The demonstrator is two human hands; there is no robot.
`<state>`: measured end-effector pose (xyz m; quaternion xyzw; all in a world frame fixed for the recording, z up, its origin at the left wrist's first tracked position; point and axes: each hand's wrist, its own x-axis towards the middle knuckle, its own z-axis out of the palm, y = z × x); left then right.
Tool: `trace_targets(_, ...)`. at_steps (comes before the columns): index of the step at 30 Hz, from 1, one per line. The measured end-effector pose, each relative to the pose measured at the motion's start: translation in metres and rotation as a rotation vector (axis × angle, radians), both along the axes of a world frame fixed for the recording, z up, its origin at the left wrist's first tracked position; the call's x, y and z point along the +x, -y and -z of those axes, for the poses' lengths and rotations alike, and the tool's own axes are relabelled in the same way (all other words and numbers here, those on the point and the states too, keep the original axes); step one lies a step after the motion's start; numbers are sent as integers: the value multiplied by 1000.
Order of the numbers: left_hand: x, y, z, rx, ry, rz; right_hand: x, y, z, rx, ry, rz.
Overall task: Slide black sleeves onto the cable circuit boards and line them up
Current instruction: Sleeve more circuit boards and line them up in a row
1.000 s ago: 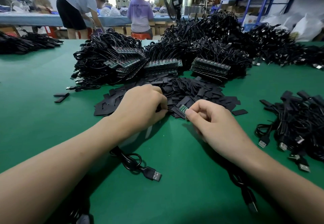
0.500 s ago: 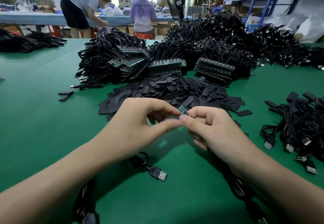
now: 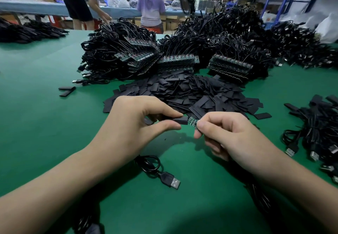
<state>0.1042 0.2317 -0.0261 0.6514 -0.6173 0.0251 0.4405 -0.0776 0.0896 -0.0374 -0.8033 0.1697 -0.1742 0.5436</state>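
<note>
1. Left hand: thumb and forefinger pinch a black sleeve, which juts right past the fingertips.
2. USB plug lies below those fingertips, well apart.
3. Green circuit board sits between both hands' fingertips, its left end meeting the sleeve's mouth.
4. Right hand: curled fingers pinch the board's right end.

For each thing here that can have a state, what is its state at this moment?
left hand: pinches the black sleeve
right hand: pinches the circuit board
black sleeve: held in the air, open end at the board's tip
circuit board: mostly uncovered
USB plug: lying on the table, plugged into nothing
loose sleeves: flat, heaped, unused
stacked boards: bare, no sleeves
</note>
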Motion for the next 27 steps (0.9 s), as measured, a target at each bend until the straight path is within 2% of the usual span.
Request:
trace_targets(5,0,-1,1,17,58,8,-3,-1,-2,-122,-63,10)
trace_targets(10,1,0,2,59,259,100,-3,-5,-4,-323,-130,9)
trace_targets(12,2,1,3,31,306,111,-2,-6,-5,-266,-124,-15)
trace_targets(15,2,2,4,-8,317,112,-2,-5,-4,-14,-85,-56)
trace_targets(17,2,1,3,-11,309,115,-1,-6,-4,61,-70,-80)
trace_targets(23,2,-2,-2,-34,209,59,-4,-1,-9,126,7,-49)
trace_targets(27,0,-3,-3,-18,187,72,-4,1,-9,79,-12,-55)
